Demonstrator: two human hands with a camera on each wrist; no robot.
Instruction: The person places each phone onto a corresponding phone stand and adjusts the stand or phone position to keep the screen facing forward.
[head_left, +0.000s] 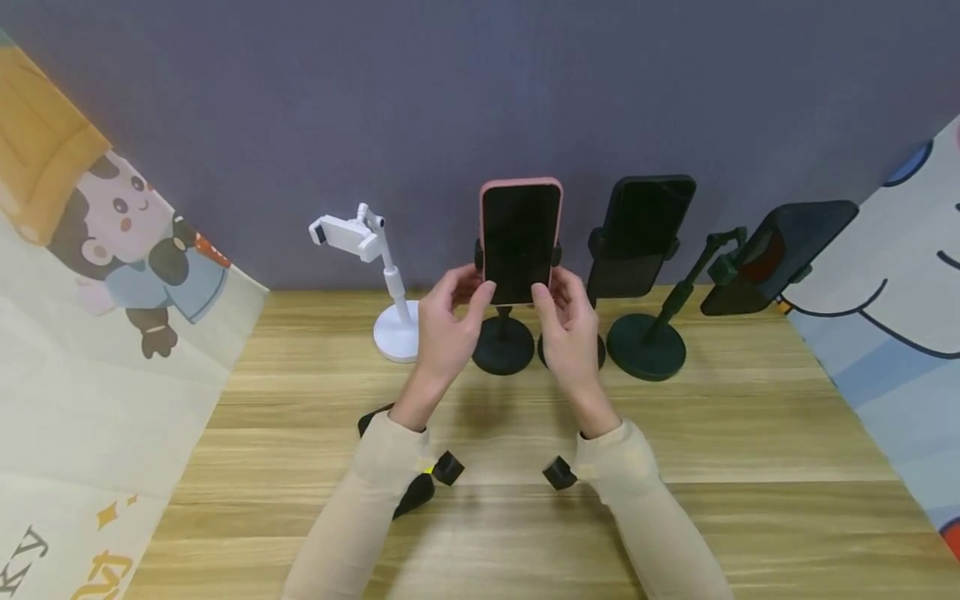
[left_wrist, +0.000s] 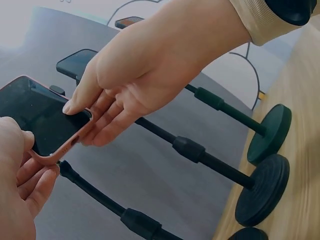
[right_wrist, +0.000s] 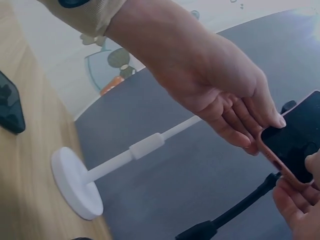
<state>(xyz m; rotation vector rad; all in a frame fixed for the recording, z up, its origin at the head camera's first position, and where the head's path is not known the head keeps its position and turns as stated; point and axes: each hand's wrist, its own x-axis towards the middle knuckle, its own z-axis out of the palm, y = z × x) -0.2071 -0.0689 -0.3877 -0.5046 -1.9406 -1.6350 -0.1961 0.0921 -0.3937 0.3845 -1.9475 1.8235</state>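
A phone with a pink case [head_left: 521, 242] stands upright at the black phone stand [head_left: 504, 346] in the middle. The stand's clamp arms show on both sides of it. My left hand [head_left: 450, 325] pinches the phone's lower left corner, thumb on the screen and fingers behind. At the lower right corner my right hand [head_left: 568, 329] does likewise. In the left wrist view the right hand [left_wrist: 145, 65] reaches in from the top, and the left hand [left_wrist: 15, 175] shows at the lower left. Behind the phone, the clamp is mostly hidden.
To the left stands a white phone stand [head_left: 397, 329] with a bare clamp. On the right, a black phone [head_left: 647, 225] and another dark phone [head_left: 780, 254] sit in stands, the latter's base [head_left: 647, 348] dark green. A dark phone [right_wrist: 10, 107] lies on the table, partly under my left forearm.
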